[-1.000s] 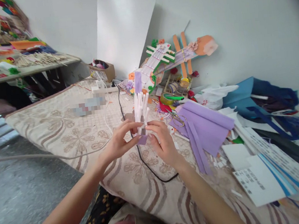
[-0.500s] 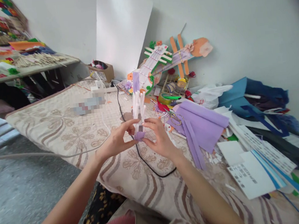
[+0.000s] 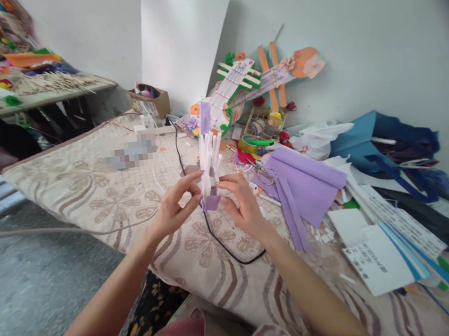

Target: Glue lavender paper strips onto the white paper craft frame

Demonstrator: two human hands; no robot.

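Between my hands, above the patterned tablecloth, is a small craft piece of white paper sticks (image 3: 208, 156) with a purple paper strip (image 3: 205, 118) rising at its far end and a purple band (image 3: 211, 203) at its near end. From the left, my left hand (image 3: 178, 205) grips its side between bent fingers and thumb. My right hand (image 3: 241, 201) has its fingertips against the right side of the sticks, its thumb beside the purple band. The inner faces of the fingertips are partly hidden.
Purple paper (image 3: 306, 181), scissors (image 3: 265, 171) and a tape roll (image 3: 250, 144) lie to the right, with cut white cards (image 3: 378, 258) beyond. A black cable (image 3: 233, 255) runs under the hands. Decorated paper guitars (image 3: 236, 89) lean on the wall behind; a cardboard box (image 3: 153, 103) stands left of them.
The thumbs have come off the front of the purple band, which now shows more fully. The stick piece remains between my hands, tilted slightly differently. The whole view has shifted a little.
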